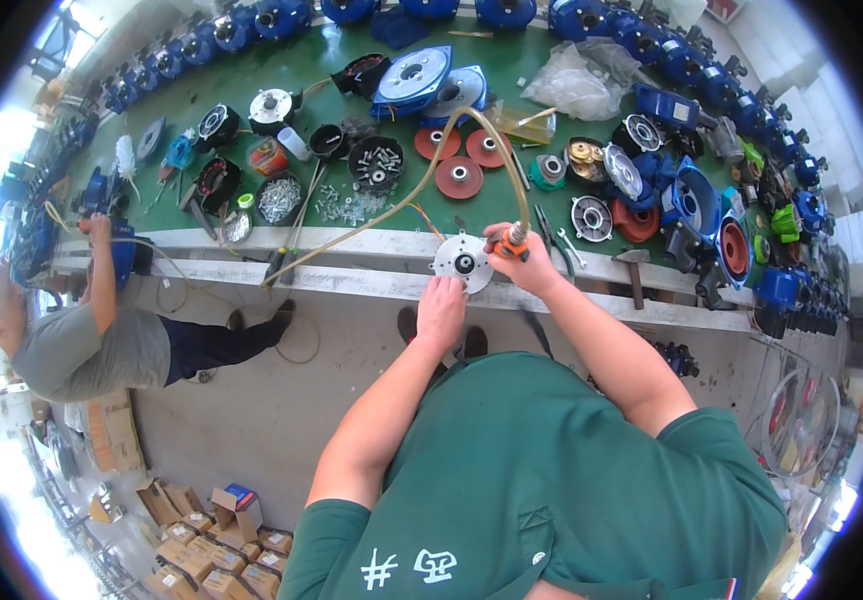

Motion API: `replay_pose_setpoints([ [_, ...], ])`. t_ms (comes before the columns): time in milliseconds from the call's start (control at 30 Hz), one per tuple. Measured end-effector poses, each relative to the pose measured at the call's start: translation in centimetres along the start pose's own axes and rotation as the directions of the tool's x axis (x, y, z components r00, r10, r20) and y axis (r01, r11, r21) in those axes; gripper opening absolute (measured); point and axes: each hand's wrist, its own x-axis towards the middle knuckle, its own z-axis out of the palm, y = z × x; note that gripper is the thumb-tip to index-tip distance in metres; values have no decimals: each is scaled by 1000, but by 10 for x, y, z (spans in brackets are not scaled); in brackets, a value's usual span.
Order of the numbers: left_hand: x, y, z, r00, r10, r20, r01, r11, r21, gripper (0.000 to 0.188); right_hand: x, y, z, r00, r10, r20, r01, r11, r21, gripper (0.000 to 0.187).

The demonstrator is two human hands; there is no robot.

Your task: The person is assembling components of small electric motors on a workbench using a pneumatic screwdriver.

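Observation:
My right hand (530,262) is wrapped round an orange air screwdriver (512,241), held at the right side of a round silver motor end cover (448,254). A tan air hose (497,125) loops up from the tool and back down to the left across the bench. My left hand (442,312) is closed at the cover's near rim, with its fingertips bent onto the metal. A dark ringed hub (465,263) shows in the middle of the cover. Coloured wires (426,218) stick out behind it. The tool's tip is hidden by my right hand.
On the green bench (352,60) lie red impeller discs (459,177), a black bowl of bolts (377,163), pliers (555,238), a wrench (572,248) and a hammer (634,275). Blue motors (512,12) line the far edge. Another person (92,340) works at the left.

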Motion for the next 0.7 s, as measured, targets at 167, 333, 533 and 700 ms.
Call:
replay_pose_setpoints([
  [167,0,-2,1,999,5,-43,-5,1000,-9,16,-14,18,-6,1000,-9,9,8,998,68,32],
  [333,1,-3,-3,998,24,-61,-26,999,-40,15,-13,21,-1,997,-15,-69,20,997,76,34],
  [533,3,0,-5,999,16,-46,-18,999,-37,14,-10,20,1,990,-9,-137,24,993,113,36],
  [700,2,0,-6,999,-17,-50,14,997,-69,12,-7,10,-3,992,33,-122,-21,995,100,36],
])
